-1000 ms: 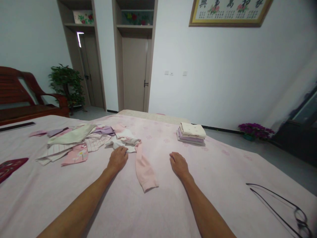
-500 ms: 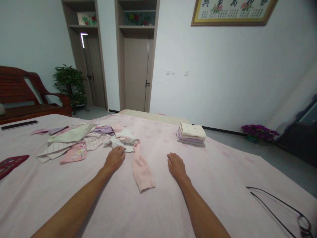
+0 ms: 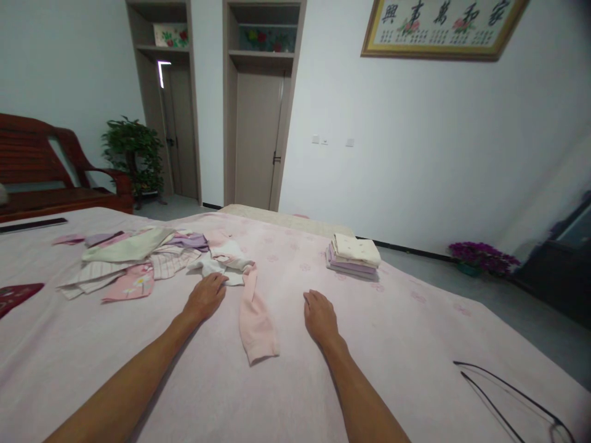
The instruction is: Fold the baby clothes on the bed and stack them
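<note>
Head view: the left hand (image 3: 205, 296) lies palm down a little left of the frame's middle, its fingers loosely bent and their tips against the near edge of a white and pink garment (image 3: 259, 326); whether they pinch the cloth cannot be told. One pink sleeve of that garment stretches toward the bottom of the frame, between the two forearms, with its cuff nearest the camera, while the white part lies crumpled beyond the left fingertips. Right of the sleeve and apart from it, the right hand (image 3: 321, 314) rests on the pale pink cover (image 3: 300, 400), palm down, fingers slightly curled and not clenched, with nothing visible in its hold. Left of the garment, just beside it, spreads a loose heap of clothes (image 3: 133, 246) in pale green, stripes, pink and purple. Right of centre, beyond the right hand, sits a neat folded stack (image 3: 356, 251), cream on top with purple below. Glasses (image 3: 508, 387) lie at the lower right, partly cut off by the frame. At the left edge are a long dark object (image 3: 34, 225) and a dark red item (image 3: 18, 297). A wooden bench (image 3: 32, 151) and a leafy plant (image 3: 132, 151) stand at the upper left.
</note>
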`<state>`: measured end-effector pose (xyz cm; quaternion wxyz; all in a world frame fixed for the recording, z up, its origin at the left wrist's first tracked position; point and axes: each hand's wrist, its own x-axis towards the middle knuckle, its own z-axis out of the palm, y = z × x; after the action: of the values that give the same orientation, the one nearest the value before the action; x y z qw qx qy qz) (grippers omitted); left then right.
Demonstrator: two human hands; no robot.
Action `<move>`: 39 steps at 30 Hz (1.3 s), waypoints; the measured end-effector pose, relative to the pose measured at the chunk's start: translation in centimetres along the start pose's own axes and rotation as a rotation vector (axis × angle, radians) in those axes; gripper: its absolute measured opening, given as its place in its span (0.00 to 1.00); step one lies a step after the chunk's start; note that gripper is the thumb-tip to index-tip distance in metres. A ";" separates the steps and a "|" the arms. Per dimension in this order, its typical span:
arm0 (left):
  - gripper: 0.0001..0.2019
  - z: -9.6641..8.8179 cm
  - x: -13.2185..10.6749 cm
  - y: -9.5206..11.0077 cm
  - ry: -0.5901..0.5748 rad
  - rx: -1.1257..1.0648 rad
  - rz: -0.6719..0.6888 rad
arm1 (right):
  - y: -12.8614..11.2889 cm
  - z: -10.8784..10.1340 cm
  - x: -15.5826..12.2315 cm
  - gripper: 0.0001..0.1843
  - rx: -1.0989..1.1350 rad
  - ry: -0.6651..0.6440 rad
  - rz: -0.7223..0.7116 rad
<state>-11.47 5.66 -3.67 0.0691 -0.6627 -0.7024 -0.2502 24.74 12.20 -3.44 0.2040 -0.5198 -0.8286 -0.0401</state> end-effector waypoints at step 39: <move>0.15 0.5 0.0 0.0 0.001 0.130 0.021 | -1.2 -0.4 0.0 0.21 0.042 -0.016 0.002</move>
<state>-11.33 5.85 -4.13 0.1151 -0.6641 -0.7101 -0.2037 23.83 11.57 -2.93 0.2082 -0.5163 -0.8305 -0.0185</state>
